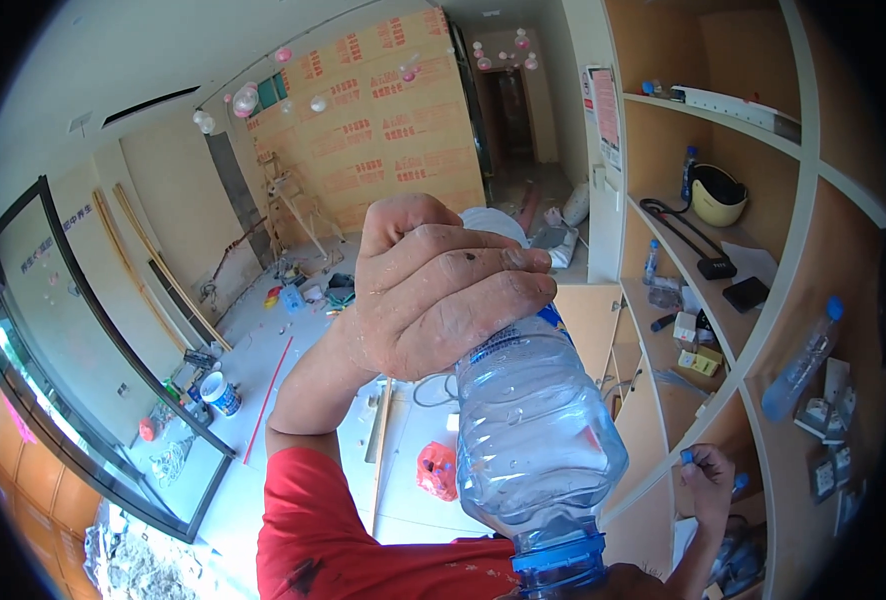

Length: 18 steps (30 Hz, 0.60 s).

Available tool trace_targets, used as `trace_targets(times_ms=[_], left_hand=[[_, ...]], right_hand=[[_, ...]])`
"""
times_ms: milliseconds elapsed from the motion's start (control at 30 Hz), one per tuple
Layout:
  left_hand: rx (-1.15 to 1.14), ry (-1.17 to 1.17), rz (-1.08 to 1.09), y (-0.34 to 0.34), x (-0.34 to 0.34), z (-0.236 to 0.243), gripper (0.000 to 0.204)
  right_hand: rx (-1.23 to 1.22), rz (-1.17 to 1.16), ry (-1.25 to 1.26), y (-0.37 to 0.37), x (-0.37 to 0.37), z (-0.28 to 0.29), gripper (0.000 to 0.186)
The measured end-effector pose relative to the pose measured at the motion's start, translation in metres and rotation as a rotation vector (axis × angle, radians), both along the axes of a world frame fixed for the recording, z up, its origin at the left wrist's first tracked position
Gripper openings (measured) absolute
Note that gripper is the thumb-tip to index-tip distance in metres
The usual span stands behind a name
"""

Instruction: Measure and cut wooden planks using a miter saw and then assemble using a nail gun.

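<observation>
My left hand (443,280) is raised high in the middle, its fingers wrapped round the base end of a large clear plastic water bottle (538,430). The bottle is tipped neck down toward me, and a blue ring sits round its neck (560,565). Droplets cling to the inside of its wall. A red sleeve (308,520) covers my upper left arm. At the lower right, beside the shelves, my right hand (710,482) pinches a small blue bottle cap (687,457) between thumb and finger.
Open wooden shelves (663,330) on the right hold a pale yellow helmet (718,195), another water bottle (805,360) and white switch boxes (831,410). A red plastic bag (437,470), a bucket (220,393) and tools lie on the floor. A glass door (113,330) stands left.
</observation>
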<state>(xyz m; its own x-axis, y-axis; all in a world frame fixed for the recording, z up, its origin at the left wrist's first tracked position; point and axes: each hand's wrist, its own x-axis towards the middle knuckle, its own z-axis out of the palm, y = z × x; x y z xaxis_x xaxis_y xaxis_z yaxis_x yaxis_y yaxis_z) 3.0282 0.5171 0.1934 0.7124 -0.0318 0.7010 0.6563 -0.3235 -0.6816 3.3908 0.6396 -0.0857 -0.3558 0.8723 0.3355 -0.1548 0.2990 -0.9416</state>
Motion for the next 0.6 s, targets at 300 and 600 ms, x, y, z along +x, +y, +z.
trace_targets(times_ms=[300,600], left_hand=[[-0.035,0.001,0.027,0.003,0.003,-0.002,0.031],[-0.03,-0.019,-0.02,0.006,0.003,-0.002,0.03]], right_hand=[[-0.036,0.05,-0.021,-0.003,-0.002,-0.004,0.013],[-0.08,0.08,-0.03,-0.002,-0.004,-0.013,0.013]])
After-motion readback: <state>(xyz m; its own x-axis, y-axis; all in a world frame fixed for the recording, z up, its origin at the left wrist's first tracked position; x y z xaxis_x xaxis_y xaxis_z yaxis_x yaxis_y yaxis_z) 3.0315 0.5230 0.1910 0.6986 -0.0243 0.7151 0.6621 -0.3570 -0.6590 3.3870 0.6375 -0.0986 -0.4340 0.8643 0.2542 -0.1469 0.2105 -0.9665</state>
